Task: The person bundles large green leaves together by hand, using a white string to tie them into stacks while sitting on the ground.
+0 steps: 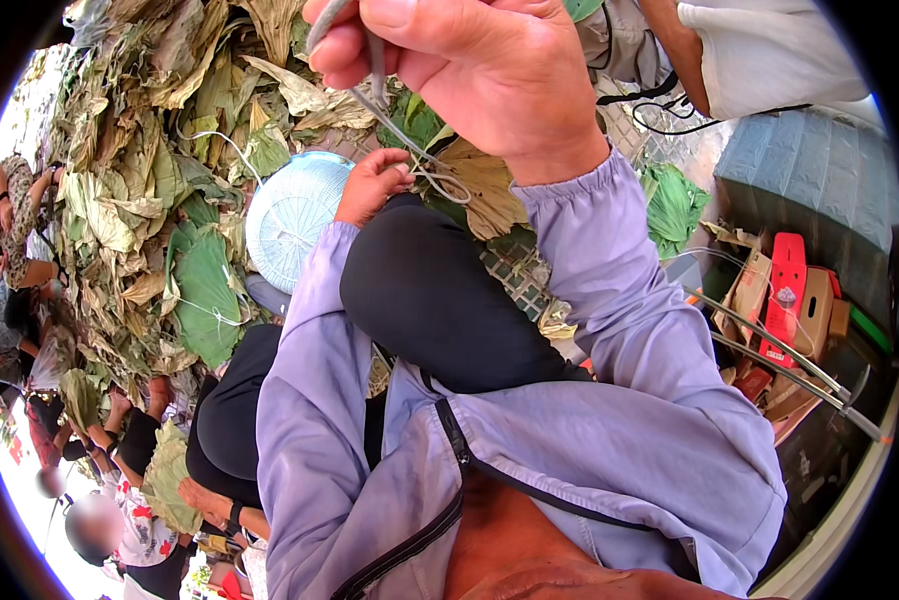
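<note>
My right hand (485, 75) is raised at the top of the head view, thumb and fingers pinched on a thin grey cord (395, 130). From there the cord slants down and bends into a loose loop beside my left hand (375, 184). My left hand rests by my raised knee (435, 290), its fingers curled in a pinch where the cord's lower part runs. Right beside it, to the left, is a light blue, round, domed thing (295, 215) with a woven-looking surface. Part of the cord in my right hand is hidden by the fingers.
Dried leaves (120, 190) are heaped on the left, with a green leaf bundle (208, 300) tied in white string. More green leaves (675, 205) lie at right. Cardboard boxes (815, 310), metal rods (780, 350) and a covered grey block (815, 175) stand there. Other people sit at lower left.
</note>
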Demonstrator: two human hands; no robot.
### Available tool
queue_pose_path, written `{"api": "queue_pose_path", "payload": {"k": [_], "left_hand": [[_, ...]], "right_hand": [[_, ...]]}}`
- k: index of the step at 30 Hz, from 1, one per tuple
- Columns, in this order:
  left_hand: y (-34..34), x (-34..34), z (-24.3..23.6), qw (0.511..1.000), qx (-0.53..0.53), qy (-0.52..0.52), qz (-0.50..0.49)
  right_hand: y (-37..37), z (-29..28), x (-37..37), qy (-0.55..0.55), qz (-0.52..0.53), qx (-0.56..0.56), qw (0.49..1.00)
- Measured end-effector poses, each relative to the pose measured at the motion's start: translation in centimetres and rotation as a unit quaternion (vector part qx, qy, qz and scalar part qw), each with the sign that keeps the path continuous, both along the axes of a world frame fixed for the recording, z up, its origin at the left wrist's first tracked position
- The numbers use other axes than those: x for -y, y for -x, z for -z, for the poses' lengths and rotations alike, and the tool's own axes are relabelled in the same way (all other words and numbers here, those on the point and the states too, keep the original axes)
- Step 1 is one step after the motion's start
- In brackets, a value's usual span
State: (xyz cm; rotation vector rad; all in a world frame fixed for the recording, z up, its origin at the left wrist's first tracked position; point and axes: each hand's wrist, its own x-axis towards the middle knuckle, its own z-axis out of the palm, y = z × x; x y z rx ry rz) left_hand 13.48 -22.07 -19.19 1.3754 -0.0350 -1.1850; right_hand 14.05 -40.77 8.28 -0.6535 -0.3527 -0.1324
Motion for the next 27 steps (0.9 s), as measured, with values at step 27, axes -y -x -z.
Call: {"api": "queue_pose_path", "payload": {"k": [27], "left_hand": [[-0.8, -2.3, -7.2, 0.963, -0.069, 0.190, -0.178]], "right_hand": [[6.0, 25.6, 4.0, 0.886, -0.058, -0.126, 0.441]]}}
